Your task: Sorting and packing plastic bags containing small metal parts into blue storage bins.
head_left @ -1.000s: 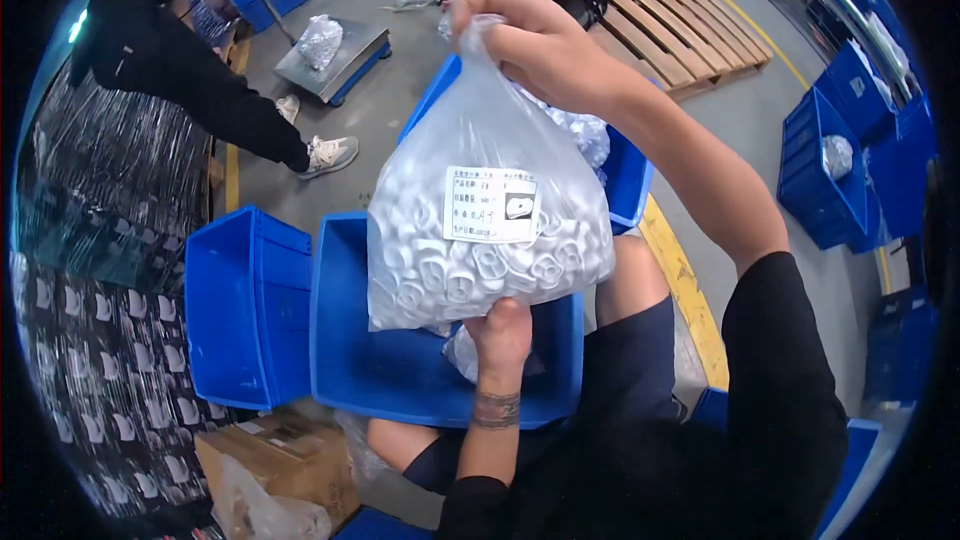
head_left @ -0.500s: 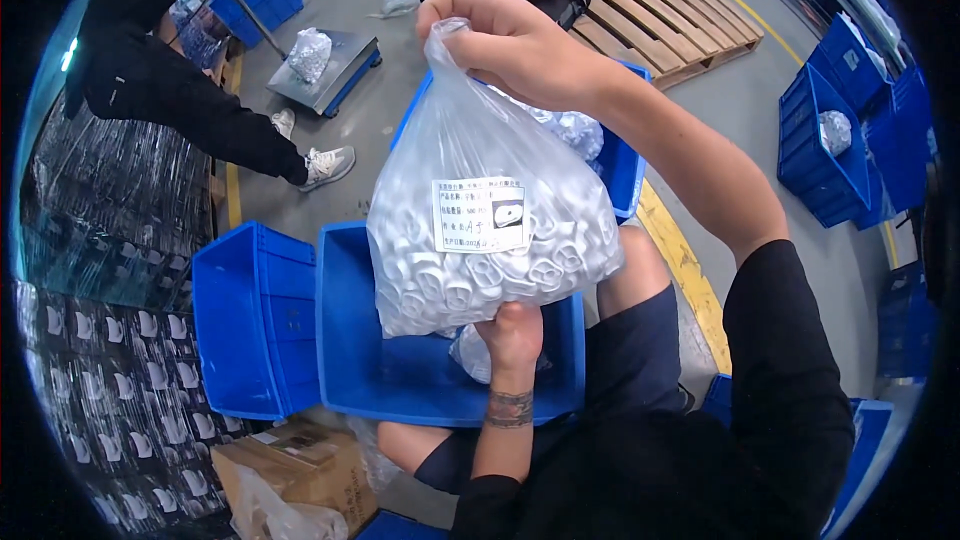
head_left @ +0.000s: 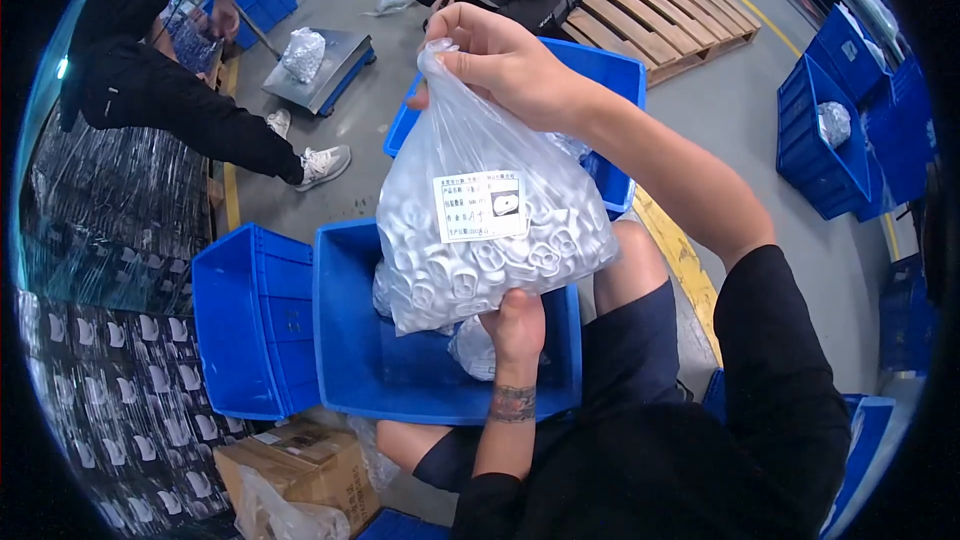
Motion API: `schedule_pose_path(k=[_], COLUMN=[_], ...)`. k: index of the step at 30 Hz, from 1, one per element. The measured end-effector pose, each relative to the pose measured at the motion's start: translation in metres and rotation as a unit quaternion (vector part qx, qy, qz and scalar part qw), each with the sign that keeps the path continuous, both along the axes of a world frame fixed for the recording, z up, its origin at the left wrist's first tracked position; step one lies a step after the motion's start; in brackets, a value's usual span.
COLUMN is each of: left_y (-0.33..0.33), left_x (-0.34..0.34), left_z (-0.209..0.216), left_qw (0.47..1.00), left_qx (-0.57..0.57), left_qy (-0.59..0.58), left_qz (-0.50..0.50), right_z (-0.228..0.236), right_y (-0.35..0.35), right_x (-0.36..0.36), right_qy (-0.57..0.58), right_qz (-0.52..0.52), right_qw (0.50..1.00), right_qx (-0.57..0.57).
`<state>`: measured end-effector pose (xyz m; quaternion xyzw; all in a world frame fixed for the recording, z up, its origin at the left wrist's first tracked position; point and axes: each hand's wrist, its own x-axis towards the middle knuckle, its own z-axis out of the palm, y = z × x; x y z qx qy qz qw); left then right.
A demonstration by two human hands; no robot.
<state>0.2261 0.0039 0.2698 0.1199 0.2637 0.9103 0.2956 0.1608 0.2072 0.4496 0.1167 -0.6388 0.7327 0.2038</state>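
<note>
A clear plastic bag (head_left: 500, 275) full of small white ring-like plastic parts hangs before me, a white printed label (head_left: 479, 208) on its front. At its gathered neck, my right hand (head_left: 490, 60) is closed, pinching the plastic. My left hand (head_left: 516, 328) supports the bag's lower edge, thumb on the front and the other fingers hidden behind it. Below the bag stands a blue bin (head_left: 400, 395) with more bagged parts (head_left: 474, 348) inside. Behind the bag is another blue bin (head_left: 625, 80), partly covered by the bag and my right arm.
An empty-looking blue crate (head_left: 235, 325) stands at left, above a cardboard box (head_left: 300, 480). Wrapped stacks (head_left: 110, 180) line the left side. A person stands near a floor scale (head_left: 325, 75) bearing a bag; another sits by a wooden pallet (head_left: 670, 5). Blue crates (head_left: 825, 140) stand at right.
My right hand and the bag's neck have dropped slightly, and the bag has tilted a little. At far left, the standing person's arm has come down; the seated person's arms have shifted.
</note>
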Motion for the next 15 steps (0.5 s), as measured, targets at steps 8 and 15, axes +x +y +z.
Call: schedule_pose_path(k=[8, 15], left_y=[0.003, 0.007], left_x=[-0.007, -0.01], left_z=[-0.009, -0.014], left_qw=[1.0, 0.999], left_qx=[-0.002, -0.041], left_qy=[0.001, -0.018], left_qz=[-0.019, -0.012], right_z=[-0.004, -0.01], right_y=[-0.004, -0.003], right_x=[0.001, -0.003], right_qy=[-0.022, -0.015], right_qz=[-0.051, -0.034], right_qw=[0.998, 0.999], right_qx=[-0.005, 0.014])
